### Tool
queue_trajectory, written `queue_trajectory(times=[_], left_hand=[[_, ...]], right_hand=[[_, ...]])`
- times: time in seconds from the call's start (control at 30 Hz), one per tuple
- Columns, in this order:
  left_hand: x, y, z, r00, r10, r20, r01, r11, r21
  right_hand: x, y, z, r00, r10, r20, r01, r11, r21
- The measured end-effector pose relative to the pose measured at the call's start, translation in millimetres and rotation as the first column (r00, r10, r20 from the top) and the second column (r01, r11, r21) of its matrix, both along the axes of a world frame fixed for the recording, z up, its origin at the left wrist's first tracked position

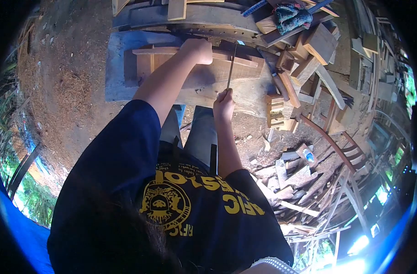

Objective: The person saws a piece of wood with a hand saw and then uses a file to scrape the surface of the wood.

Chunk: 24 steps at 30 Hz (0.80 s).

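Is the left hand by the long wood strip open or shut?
Shut: the left hand is curled like a fist at the wood strip, its fingertips tucked out of sight.

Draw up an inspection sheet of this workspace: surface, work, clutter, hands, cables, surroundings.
Surface: bench, crowded on its right side.
Work: wooden strip, crossed near its right end by a thin bladed tool.
Clutter: wood blocks and cloth, right of the work.
Hands: left hand closed on the strip; right hand grips the tool.
Cables: nothing seen.
Surroundings: dirt floor, scrap pile at right, foliage at left edge.
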State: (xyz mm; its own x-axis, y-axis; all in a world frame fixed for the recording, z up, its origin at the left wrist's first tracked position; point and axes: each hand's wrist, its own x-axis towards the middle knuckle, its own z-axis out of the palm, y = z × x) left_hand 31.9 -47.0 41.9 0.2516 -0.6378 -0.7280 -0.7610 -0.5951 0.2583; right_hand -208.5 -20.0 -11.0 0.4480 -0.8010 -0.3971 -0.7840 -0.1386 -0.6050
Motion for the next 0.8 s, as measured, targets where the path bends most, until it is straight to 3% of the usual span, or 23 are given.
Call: queue_trajectory(times=[0.07,0.3,0.47,0.6,0.67,0.8], left_hand=[[-1,1,2,1.0,0.009,0.007,-0.009,1.0,0.005],[2,0,-7,1.0,0.022,-0.001,-0.022,0.999,-0.025],[8,-7,5,0.996,0.021,-0.092,-0.015,0.998,0.067],[7,-4,0,0.998,-0.001,-0.065,0.001,1.0,-0.004],[2,0,-4,1.0,-0.031,0.008,0.031,1.0,0.006],[-2,5,-2,1.0,-0.016,0.014,0.017,0.999,-0.047]], right_hand=[[6,-5,2,0.995,-0.012,0.095,0.013,1.0,-0.008],[13,-2,5,0.993,0.022,0.114,-0.019,0.999,-0.033],[10,4,7,1.0,0.007,0.025,-0.008,0.999,0.039],[19,4,18,1.0,-0.004,0.0,0.004,1.0,0.015],[35,-11,38,0.99,0.054,-0.129,-0.045,0.996,0.074],[36,-22,48,0.996,0.063,-0.064,-0.056,0.993,0.106]])
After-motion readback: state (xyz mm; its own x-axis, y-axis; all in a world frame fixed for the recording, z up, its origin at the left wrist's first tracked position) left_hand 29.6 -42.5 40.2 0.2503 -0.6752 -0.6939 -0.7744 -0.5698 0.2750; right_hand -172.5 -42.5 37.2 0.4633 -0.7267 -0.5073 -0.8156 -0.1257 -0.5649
